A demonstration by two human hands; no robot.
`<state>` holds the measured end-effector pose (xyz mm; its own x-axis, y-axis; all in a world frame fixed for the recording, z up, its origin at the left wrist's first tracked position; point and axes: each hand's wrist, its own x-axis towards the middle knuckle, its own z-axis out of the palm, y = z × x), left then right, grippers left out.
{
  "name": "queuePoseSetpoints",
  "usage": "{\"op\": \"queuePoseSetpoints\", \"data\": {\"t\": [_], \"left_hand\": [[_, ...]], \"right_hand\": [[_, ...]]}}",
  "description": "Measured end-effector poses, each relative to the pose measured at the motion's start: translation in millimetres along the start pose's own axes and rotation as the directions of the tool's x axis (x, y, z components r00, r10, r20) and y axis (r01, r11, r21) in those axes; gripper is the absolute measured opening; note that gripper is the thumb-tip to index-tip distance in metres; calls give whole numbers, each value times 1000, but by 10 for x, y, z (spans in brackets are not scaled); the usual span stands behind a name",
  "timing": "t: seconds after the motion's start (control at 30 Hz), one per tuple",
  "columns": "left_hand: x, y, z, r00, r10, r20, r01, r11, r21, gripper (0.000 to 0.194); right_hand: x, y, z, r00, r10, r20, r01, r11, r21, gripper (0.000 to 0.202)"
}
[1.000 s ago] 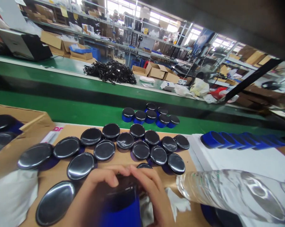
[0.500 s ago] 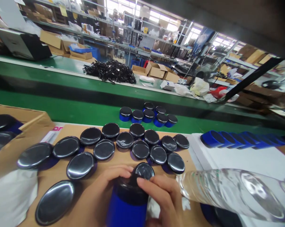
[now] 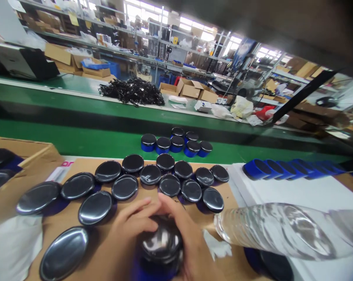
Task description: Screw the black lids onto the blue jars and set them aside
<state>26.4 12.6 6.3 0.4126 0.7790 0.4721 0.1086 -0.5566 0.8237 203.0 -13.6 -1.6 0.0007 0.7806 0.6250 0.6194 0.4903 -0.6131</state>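
Observation:
Low in the middle of the head view is a round blue piece with a glossy black top (image 3: 162, 244), blurred by motion. My left hand (image 3: 131, 226) curls over its left side with fingertips on the top. My right hand (image 3: 190, 242) wraps its right side, fingers reaching across the far edge. The lower part of the piece is cut off by the picture's bottom edge. Just beyond my hands, several similar black-topped blue pieces (image 3: 169, 185) stand on a cardboard sheet (image 3: 129, 210). Another one (image 3: 65, 253) stands apart to my left.
A clear plastic bottle (image 3: 266, 228) lies on the right beside a scrap of white paper (image 3: 217, 245). Blue rings (image 3: 256, 168) line a white board (image 3: 284, 195). On the left is an open carton (image 3: 44, 156). More pieces (image 3: 176, 143) stand on the green surface (image 3: 106, 144).
The glossy black disc between my fingertips now appears as the top of the blue piece. My right hand has shifted from its top to its right side. The view has turned slightly.

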Motion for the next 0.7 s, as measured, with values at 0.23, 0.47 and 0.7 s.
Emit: {"op": "queuePoseSetpoints", "data": {"t": [0.23,0.47,0.7], "left_hand": [[24,-370,-113,901,405,154,-426,762,489,31],[568,-571,-283,928,286,239,-373,682,629,44],[1634,-613,-605,925,-98,366,-244,586,773,59]], "right_hand": [[31,-209,128,988,-72,-137,30,958,-287,73],[47,-73,329,886,-284,-366,78,870,-486,53],[101,-37,805,644,-415,-642,143,890,-432,59]]}}
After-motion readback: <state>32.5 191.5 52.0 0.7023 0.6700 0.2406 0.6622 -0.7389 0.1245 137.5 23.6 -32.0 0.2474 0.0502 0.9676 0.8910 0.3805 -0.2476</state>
